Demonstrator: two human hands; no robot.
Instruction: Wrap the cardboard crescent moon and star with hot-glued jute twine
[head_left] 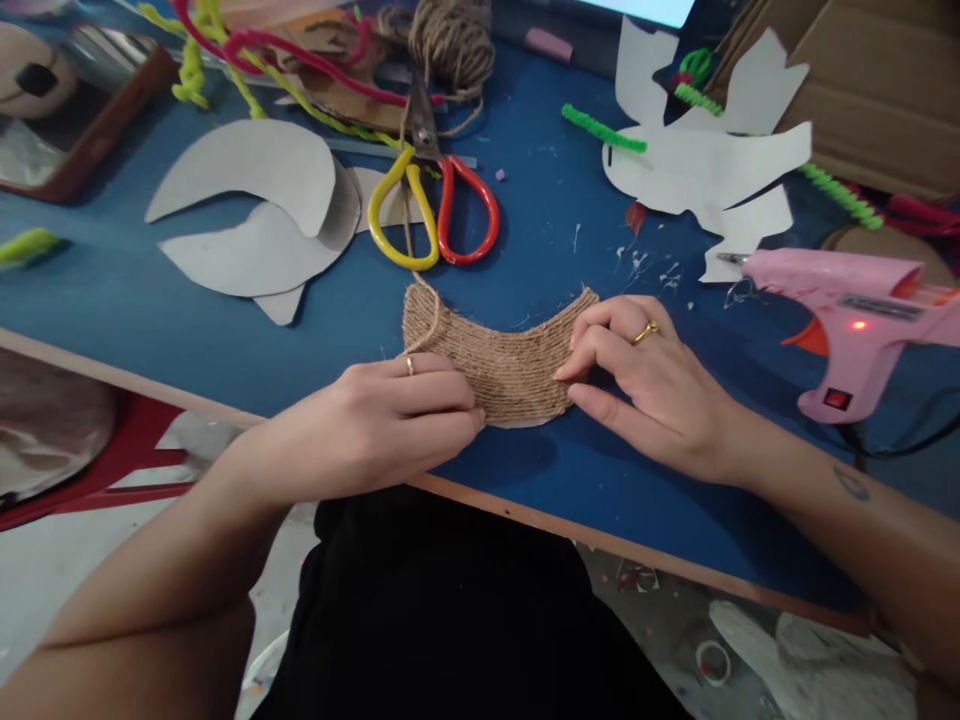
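A crescent-shaped paper piece covered in rows of jute twine [517,370] lies near the table's front edge, a pale strip showing along its lower rim. My left hand [405,410] is closed over its left lower part, fingertips pressed at the edge. My right hand [637,380] pinches the right end between thumb and fingers. From the left end a loose strand runs up under scissors [427,190] with one yellow and one red handle, toward the twine ball [454,45]. On the right lies a pink glue gun [862,310], its light glowing red.
White paper cutouts [255,180] lie at left, and a white paper shape [705,170] with green pipe cleaners [604,128] at upper right. Cardboard [885,90] fills the far right corner. Yellow and pink pipe cleaners [315,70] tangle at the back left. Dried glue bits dot the blue table [540,220].
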